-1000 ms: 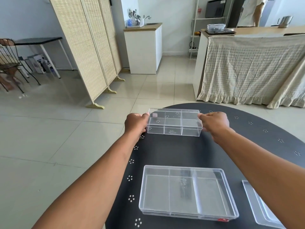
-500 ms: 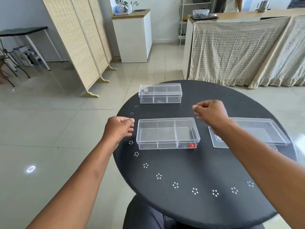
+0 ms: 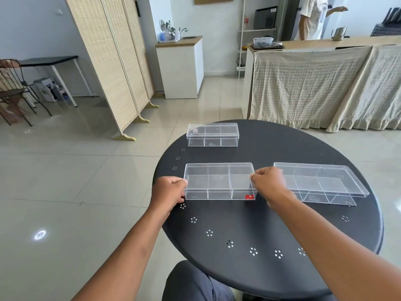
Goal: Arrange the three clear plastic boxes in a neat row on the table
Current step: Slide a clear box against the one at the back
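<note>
Three clear plastic boxes rest on a round black table (image 3: pixel 271 224). A small box (image 3: pixel 212 134) stands alone at the far left edge. A middle box (image 3: pixel 219 181) with a red sticker lies nearer to me. My left hand (image 3: pixel 169 191) grips its left end and my right hand (image 3: pixel 268 183) grips its right end. A wide flat box (image 3: pixel 323 182) lies to the right, just beyond my right hand, its lid jutting past its base.
A woven folding screen (image 3: pixel 112 66) stands on the tiled floor to the left. A cloth-draped counter (image 3: pixel 314 83) runs behind the table, with a person (image 3: pixel 310 18) behind it. My knee (image 3: pixel 191 283) shows under the table's near edge.
Both hands let go of the small far box, drew back towards me, and have closed on the two ends of the middle box. The camera view has pulled back from the table.
</note>
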Demonstrator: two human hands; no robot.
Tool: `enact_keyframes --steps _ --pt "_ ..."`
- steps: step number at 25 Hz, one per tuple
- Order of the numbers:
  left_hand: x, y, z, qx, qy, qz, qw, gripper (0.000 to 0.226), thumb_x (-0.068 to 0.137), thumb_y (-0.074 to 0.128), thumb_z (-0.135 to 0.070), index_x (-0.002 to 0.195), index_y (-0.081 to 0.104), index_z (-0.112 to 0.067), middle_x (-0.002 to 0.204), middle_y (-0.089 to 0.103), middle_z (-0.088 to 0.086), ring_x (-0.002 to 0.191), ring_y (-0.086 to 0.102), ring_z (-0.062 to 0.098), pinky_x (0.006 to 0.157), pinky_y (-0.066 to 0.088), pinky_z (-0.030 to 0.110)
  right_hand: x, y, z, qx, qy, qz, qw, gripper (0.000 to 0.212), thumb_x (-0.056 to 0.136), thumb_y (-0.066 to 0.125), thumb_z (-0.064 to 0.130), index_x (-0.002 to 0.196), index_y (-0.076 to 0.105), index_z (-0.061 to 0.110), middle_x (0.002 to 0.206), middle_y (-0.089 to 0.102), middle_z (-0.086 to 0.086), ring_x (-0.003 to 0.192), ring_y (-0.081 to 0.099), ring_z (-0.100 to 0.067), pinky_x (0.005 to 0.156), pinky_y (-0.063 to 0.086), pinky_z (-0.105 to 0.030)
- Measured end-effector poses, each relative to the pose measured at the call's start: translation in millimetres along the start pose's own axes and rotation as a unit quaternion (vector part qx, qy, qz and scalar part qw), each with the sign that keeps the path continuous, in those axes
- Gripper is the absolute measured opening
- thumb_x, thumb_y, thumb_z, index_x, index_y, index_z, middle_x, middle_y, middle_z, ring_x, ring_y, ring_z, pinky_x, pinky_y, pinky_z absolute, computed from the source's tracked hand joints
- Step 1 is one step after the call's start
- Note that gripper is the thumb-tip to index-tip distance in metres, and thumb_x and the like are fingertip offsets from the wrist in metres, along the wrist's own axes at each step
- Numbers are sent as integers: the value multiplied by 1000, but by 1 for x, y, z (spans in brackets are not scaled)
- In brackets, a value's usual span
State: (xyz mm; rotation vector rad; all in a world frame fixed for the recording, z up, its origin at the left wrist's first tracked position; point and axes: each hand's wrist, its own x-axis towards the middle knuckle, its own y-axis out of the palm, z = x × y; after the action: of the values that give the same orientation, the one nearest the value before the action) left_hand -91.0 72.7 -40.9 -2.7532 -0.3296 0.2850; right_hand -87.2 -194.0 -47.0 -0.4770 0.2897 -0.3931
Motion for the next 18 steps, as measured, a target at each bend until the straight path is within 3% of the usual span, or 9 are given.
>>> enact_keyframes --steps 2,4,6,11,14,18 --pt "8 -1 -6 -15 15 -28 999 18 80 65 -18 68 76 -10 64 68 8 56 67 21 76 65 52 7 6 5 41 -1 -6 999 15 79 53 4 71 60 14 69 42 -9 63 32 -21 56 27 -31" --pt "25 -3 -19 -19 40 -49 998 19 82 65 -20 72 77 -8 64 67 10 55 67 21 75 65 51 20 10 17 81 -5 -19 996 13 81 57 8 71 64 2 70 46 -9 64 38 -21 57 31 -30" --pt "45 -3 -34 -16 57 -60 996 21 83 64 -22 73 77 -7 63 67 9 54 67 20 75 65 51 38 14 31 122 -8 -45 992 27 82 64 16 83 67 -11 69 53 -8 66 45 -20 62 39 -32" --pt "93 10 -48 -14 41 -54 998 19 80 65 -25 65 76 -18 55 65 1 50 64 19 79 65 49 83 28 47 157 10 -73 985 25 85 72 20 83 76 -4 71 70 -19 71 60 -22 68 52 -30" --pt "112 19 -44 -18 21 -48 998 16 80 68 -27 68 76 -20 55 66 0 53 65 20 80 65 49 102 37 45 160 27 -70 984 19 85 72 20 74 77 5 75 74 -8 72 62 -24 75 57 -35" --pt "125 29 -36 -23 3 -40 999 18 76 67 -33 70 77 -20 58 69 -1 56 67 19 79 65 50 115 42 40 187 50 -72 978 17 85 77 22 72 75 13 83 79 -13 73 65 -27 82 61 -41"
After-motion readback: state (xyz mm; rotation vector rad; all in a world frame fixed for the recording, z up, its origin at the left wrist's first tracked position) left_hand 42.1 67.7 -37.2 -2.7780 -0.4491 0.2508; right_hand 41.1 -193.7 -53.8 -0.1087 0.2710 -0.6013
